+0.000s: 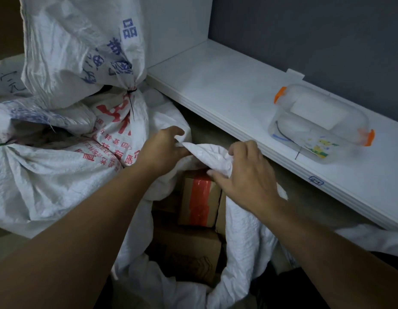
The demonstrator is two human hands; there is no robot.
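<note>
An open white woven sack (pixel 242 233) stands on the floor in front of me with several cardboard boxes inside. The topmost box (pixel 200 201) carries a strip of red tape; a larger plain box (pixel 191 253) lies below it. My left hand (pixel 164 150) grips the far rim of the sack, fingers curled round the fabric. My right hand (pixel 245 175) holds a bunched fold of the same rim, just right of the left hand and above the taped box.
Tied white sacks with red print (pixel 117 132) and blue print (pixel 82 47) are piled at the left. A low white shelf (pixel 216 90) runs along the right, bearing a clear plastic container with orange latches (pixel 320 123). A grey wall stands behind it.
</note>
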